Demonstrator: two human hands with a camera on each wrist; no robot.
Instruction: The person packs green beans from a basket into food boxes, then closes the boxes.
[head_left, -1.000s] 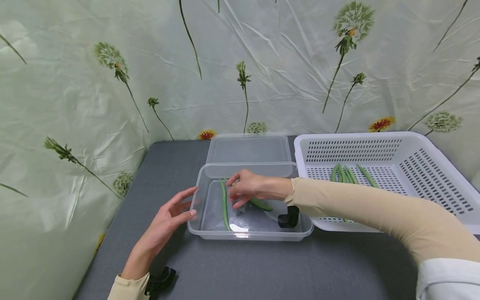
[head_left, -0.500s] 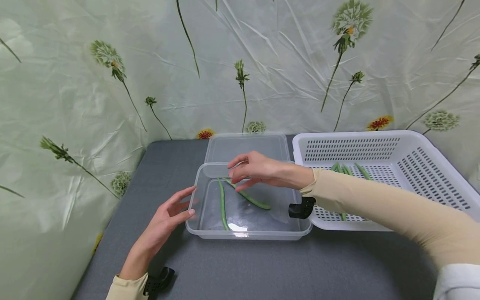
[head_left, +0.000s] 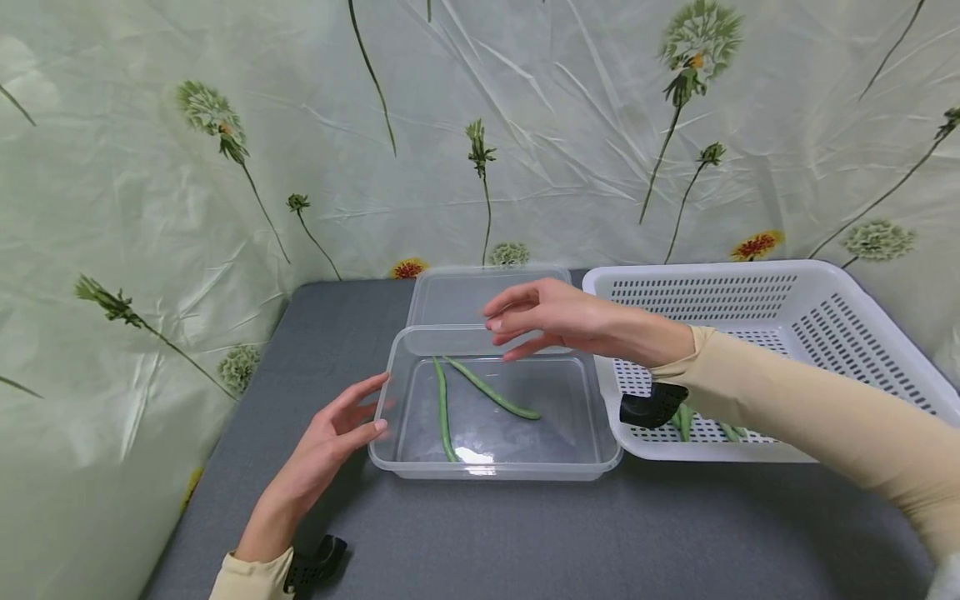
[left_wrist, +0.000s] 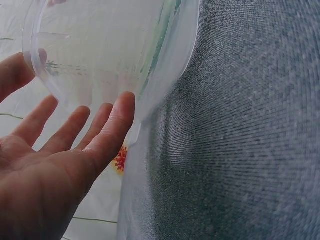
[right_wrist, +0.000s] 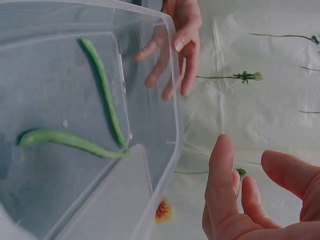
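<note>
Two green beans lie in a clear plastic container (head_left: pixel 570 433): one bean (head_left: pixel 443 408) runs along its left side, the other bean (head_left: pixel 495 392) slants across the middle. At the container's left wall rests my left hand (head_left: pixel 330 433), its fingers spread and touching the rim, as the left wrist view also shows. Above the container's back right part hovers my right hand (head_left: pixel 562 321), fingers loosely bent with nothing between them. In the right wrist view a gap shows between that hand's thumb and fingers (right_wrist: pixel 220 175).
A white perforated basket (head_left: pixel 832 275) stands to the right of the container, holding several green beans (head_left: pixel 684 421) partly hidden by my right forearm. Behind the container lies a clear lid (head_left: pixel 450 292). A flower-patterned sheet (head_left: pixel 315 125) hangs behind the grey tabletop (head_left: pixel 465 542).
My right hand has lifted out of the container and moved right toward the basket, leaving the slanted bean lying inside. The left hand has stayed at the container's left wall.
</note>
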